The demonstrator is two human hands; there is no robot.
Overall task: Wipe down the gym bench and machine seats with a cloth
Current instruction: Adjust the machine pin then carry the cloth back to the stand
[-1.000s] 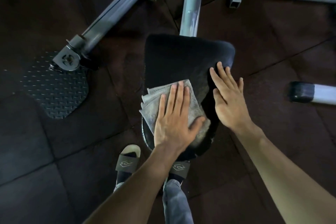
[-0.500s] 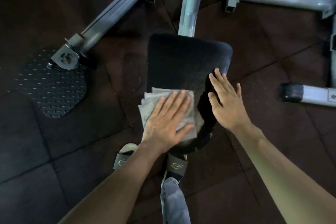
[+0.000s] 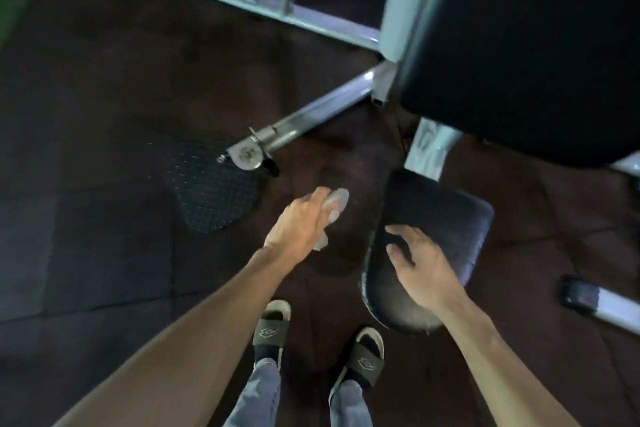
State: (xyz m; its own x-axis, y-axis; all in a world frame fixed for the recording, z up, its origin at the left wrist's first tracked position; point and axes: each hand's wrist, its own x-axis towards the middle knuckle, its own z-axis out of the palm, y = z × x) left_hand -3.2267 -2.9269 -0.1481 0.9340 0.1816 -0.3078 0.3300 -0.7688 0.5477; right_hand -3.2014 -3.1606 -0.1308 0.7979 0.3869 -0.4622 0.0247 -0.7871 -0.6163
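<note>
- Our left hand (image 3: 300, 222) grips the cloth (image 3: 333, 205), bunched up; it pokes out past the fingers and below the palm. Motion blur here, so we can't read the exact finger wrap.
- The cloth is off the seat (image 3: 433, 239), held over the floor (image 3: 104, 218) just left of the seat's left edge.
- Our right hand (image 3: 420, 267) is spread, fingers loosely bent, holding nothing, over the near-left part of the seat. We can't tell if it touches the pad.
- The seat is a dark pad on a grey post (image 3: 429, 149); pale smear at its near edge.
- A big black back pad (image 3: 526, 45) fills the top right, above the seat's far edge.
- A grey frame bar (image 3: 311, 114) runs diagonally on the floor to a pivot by a studded foot plate (image 3: 214, 194), left of the cloth.
- Our sandals (image 3: 272, 326) stand on the floor at the near side of the seat.
</note>
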